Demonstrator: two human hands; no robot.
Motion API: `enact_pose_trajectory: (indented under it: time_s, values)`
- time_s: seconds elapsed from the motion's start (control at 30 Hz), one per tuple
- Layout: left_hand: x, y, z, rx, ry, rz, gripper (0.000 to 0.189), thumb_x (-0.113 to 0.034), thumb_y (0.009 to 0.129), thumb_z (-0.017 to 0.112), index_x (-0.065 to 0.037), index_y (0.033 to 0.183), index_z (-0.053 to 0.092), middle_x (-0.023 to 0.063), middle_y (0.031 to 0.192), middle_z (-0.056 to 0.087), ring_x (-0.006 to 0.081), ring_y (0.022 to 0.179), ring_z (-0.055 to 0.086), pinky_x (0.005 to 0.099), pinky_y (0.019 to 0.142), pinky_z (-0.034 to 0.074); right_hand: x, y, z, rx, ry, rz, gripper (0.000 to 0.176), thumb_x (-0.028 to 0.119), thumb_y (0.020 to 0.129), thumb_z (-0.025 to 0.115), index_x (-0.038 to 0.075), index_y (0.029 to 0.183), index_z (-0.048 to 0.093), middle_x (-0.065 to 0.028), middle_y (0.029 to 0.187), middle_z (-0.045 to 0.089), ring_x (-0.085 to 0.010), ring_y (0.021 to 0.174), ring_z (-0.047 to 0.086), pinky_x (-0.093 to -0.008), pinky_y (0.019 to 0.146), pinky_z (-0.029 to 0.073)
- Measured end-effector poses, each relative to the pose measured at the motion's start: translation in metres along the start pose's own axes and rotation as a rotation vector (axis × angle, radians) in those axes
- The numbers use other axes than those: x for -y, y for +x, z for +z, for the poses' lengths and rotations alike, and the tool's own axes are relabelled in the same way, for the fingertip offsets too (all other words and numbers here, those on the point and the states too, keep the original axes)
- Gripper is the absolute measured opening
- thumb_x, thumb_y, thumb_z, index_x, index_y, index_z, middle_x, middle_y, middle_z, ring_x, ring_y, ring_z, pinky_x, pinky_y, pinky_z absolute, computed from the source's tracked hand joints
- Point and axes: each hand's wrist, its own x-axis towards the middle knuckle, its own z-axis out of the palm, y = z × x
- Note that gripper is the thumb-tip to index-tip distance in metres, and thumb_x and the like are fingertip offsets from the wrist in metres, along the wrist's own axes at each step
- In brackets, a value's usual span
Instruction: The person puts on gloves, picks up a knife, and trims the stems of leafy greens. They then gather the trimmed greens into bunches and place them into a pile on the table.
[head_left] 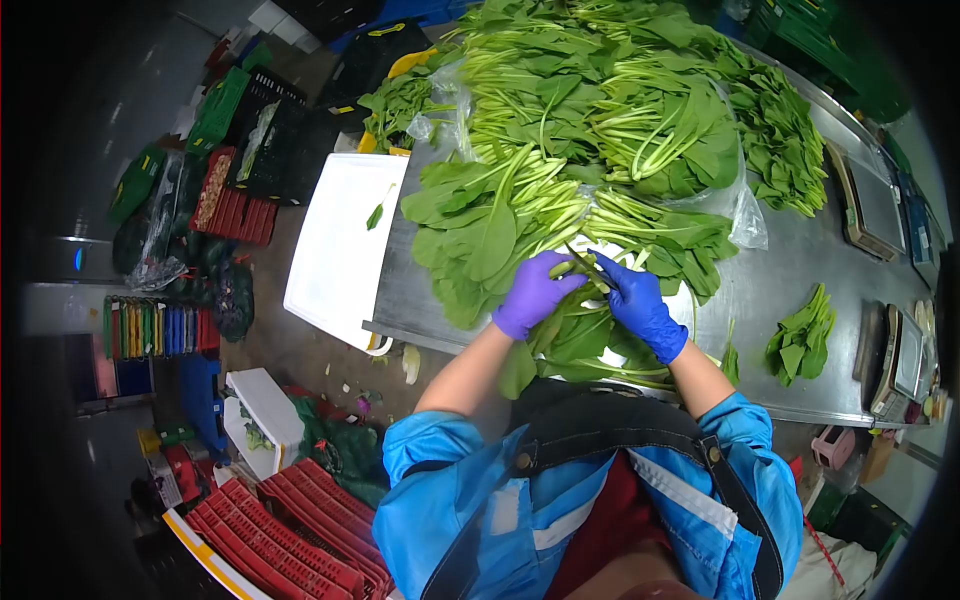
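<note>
My left hand point(535, 297), in a purple glove, is closed around the stems of a leafy green vegetable point(562, 330), whose leaves hang down toward my body. My right hand point(642, 308), in a darker blue glove, grips a small knife point(590, 268). Its dark blade points up and left, against or very near the pale stem ends at my left fingers. Directly beyond both hands lies a loose pile of the same greens point(500, 215), stems toward the middle. Something white, partly hidden under leaves, lies beneath my hands.
A large heap of greens point(600, 90) covers the far part of the metal table point(790, 255). One small bunch point(803, 338) lies at right, near a weighing scale point(900, 365). A white bin point(335, 250) stands left of the table. Red crates point(275, 540) are stacked on the floor lower left.
</note>
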Motion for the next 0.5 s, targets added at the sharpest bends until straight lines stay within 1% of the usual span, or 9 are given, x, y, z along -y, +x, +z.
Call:
enact_pose_trajectory:
  time_s: [0.13, 0.17, 0.2, 0.27, 0.33, 0.37, 0.4, 0.43, 0.5]
  values:
    - [0.004, -0.001, 0.007, 0.002, -0.011, 0.066, 0.036, -0.022, 0.072, 0.074, 0.000, 0.098, 0.064, 0.0160, 0.089, 0.064, 0.0240, 0.081, 0.062, 0.0318, 0.076, 0.047, 0.003, -0.004, -0.008, 0.130, -0.157, 0.061, 0.057, 0.005, 0.075, 0.057, 0.016, 0.130, 0.048, -0.0177, 0.075, 0.063, -0.0348, 0.065, 0.061, -0.0432, 0.059, 0.048]
    - [0.001, -0.001, 0.008, 0.055, -0.008, 0.068, 0.036, -0.019, 0.073, 0.072, 0.000, 0.102, 0.064, 0.0144, 0.094, 0.064, 0.0205, 0.084, 0.060, 0.0309, 0.078, 0.046, 0.004, -0.005, -0.010, 0.160, -0.184, 0.082, 0.057, 0.005, 0.074, 0.056, 0.017, 0.130, 0.048, -0.0179, 0.072, 0.062, -0.0349, 0.064, 0.061, -0.0436, 0.059, 0.048]
    - [-0.001, -0.002, 0.009, 0.110, -0.005, 0.070, 0.036, -0.016, 0.075, 0.071, 0.000, 0.107, 0.063, 0.0129, 0.098, 0.064, 0.0170, 0.086, 0.059, 0.0299, 0.080, 0.045, 0.003, -0.007, -0.010, 0.158, -0.185, 0.084, 0.057, 0.005, 0.074, 0.056, 0.017, 0.130, 0.048, -0.0179, 0.072, 0.062, -0.0349, 0.064, 0.061, -0.0436, 0.059, 0.048]
    - [0.002, -0.004, 0.015, 0.132, -0.074, 0.079, 0.036, -0.016, 0.076, 0.070, -0.001, 0.108, 0.062, 0.0122, 0.096, 0.064, 0.0166, 0.086, 0.058, 0.0299, 0.080, 0.045, -0.006, -0.015, -0.007, 0.103, -0.148, 0.061, 0.056, 0.004, 0.075, 0.055, 0.017, 0.128, 0.050, -0.0187, 0.071, 0.062, -0.0347, 0.065, 0.061, -0.0439, 0.059, 0.048]
    - [0.000, -0.006, 0.014, 0.152, -0.145, 0.087, 0.036, -0.016, 0.077, 0.069, -0.001, 0.109, 0.062, 0.0114, 0.095, 0.064, 0.0161, 0.087, 0.058, 0.0300, 0.079, 0.045, -0.042, -0.028, 0.008, 0.064, -0.173, 0.095, 0.054, 0.004, 0.075, 0.055, 0.017, 0.128, 0.051, -0.0189, 0.071, 0.061, -0.0354, 0.064, 0.061, -0.0436, 0.059, 0.048]
    - [-0.005, -0.008, 0.007, 0.213, -0.074, 0.040, 0.035, -0.020, 0.077, 0.069, -0.002, 0.107, 0.063, 0.0123, 0.092, 0.064, 0.0213, 0.084, 0.059, 0.0322, 0.078, 0.046, -0.052, -0.033, 0.007, 0.025, -0.197, 0.126, 0.052, 0.004, 0.076, 0.054, 0.017, 0.127, 0.052, -0.0191, 0.071, 0.061, -0.0360, 0.063, 0.060, -0.0433, 0.059, 0.048]
    - [-0.008, -0.008, 0.001, 0.272, -0.002, -0.006, 0.033, -0.023, 0.078, 0.068, -0.003, 0.105, 0.064, 0.0132, 0.089, 0.064, 0.0265, 0.081, 0.061, 0.0345, 0.076, 0.047, -0.063, -0.040, -0.001, 0.165, -0.137, 0.362, 0.046, 0.008, 0.082, 0.054, 0.017, 0.126, 0.053, -0.0158, 0.069, 0.062, -0.0301, 0.056, 0.059, -0.0389, 0.057, 0.048]
    - [-0.002, -0.006, 0.001, 0.270, -0.002, -0.005, 0.033, -0.023, 0.078, 0.068, -0.003, 0.105, 0.064, 0.0132, 0.089, 0.064, 0.0265, 0.081, 0.061, 0.0345, 0.076, 0.047, -0.064, -0.040, -0.004, 0.166, -0.139, 0.360, 0.046, 0.008, 0.082, 0.054, 0.017, 0.126, 0.053, -0.0158, 0.069, 0.062, -0.0301, 0.056, 0.059, -0.0389, 0.057, 0.048]
    - [0.017, -0.008, 0.004, 0.216, 0.102, 0.323, 0.030, -0.022, 0.081, 0.066, -0.005, 0.106, 0.064, 0.0127, 0.087, 0.064, 0.0278, 0.081, 0.061, 0.0360, 0.077, 0.047, -0.063, -0.052, -0.004, 0.158, 0.285, 0.321, 0.042, 0.015, 0.087, 0.053, 0.018, 0.129, 0.051, -0.0081, 0.067, 0.063, -0.0179, 0.050, 0.054, -0.0315, 0.053, 0.047]
